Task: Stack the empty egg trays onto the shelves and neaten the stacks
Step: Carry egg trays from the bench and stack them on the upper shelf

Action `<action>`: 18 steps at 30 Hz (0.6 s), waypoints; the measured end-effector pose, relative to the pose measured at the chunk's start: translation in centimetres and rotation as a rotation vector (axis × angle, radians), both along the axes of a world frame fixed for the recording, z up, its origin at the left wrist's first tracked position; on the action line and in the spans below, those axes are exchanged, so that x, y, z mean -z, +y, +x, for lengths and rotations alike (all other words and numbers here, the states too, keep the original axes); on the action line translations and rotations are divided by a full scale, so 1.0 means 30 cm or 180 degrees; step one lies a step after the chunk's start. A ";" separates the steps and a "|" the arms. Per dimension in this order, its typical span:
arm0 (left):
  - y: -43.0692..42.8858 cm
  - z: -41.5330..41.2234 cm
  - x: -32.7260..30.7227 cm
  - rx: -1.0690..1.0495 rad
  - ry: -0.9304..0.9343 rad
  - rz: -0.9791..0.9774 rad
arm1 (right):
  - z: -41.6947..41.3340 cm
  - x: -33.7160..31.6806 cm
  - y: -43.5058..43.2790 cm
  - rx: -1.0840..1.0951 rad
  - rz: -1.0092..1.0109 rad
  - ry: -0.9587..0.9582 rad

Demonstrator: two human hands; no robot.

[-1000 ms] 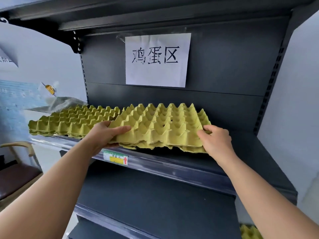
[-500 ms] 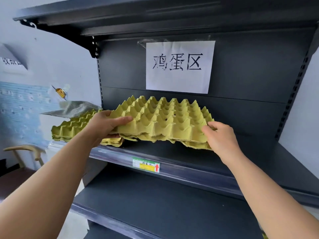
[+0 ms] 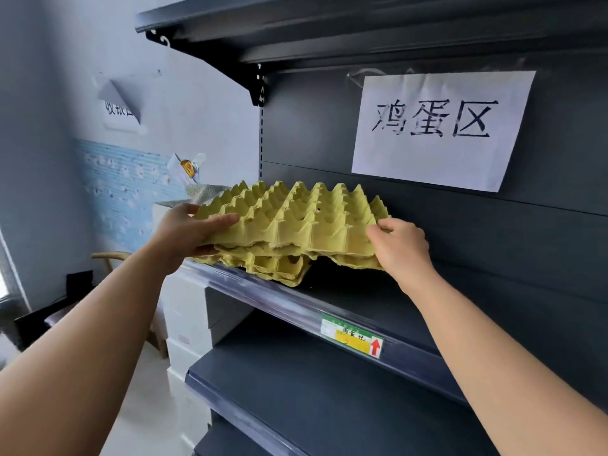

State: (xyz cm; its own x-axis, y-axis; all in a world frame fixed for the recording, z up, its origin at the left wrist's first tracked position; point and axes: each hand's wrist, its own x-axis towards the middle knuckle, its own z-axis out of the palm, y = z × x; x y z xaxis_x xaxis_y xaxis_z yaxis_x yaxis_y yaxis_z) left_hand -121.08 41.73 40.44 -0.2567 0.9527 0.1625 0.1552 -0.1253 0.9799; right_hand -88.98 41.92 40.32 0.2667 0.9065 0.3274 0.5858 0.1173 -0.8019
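At far left, pale wall with a blue panel, white boxes below. Left hand: thumb laid over the left rim of the held egg trays, fingers curled beneath. Trays: yellow moulded pulp, nested, raised just over a lower stack on the dark metal shelf; judged light, fairly stiff, edges easily torn, best gripped at opposite rims. Right hand: pinching the near right corner. Paper sign on the back panel, right
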 end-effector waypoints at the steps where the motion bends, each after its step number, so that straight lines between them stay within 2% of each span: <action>1: 0.016 -0.021 0.001 -0.0008 -0.0009 0.0025 | -0.032 0.001 0.015 0.0017 -0.0013 -0.0021; 5: 0.113 -0.115 0.011 -0.0044 0.0124 0.0042 | -0.154 -0.005 0.054 0.0115 -0.0094 -0.0075; 18: 0.351 -0.294 0.061 0.0072 0.1167 0.0202 | -0.368 0.031 0.073 0.0682 -0.0297 -0.0097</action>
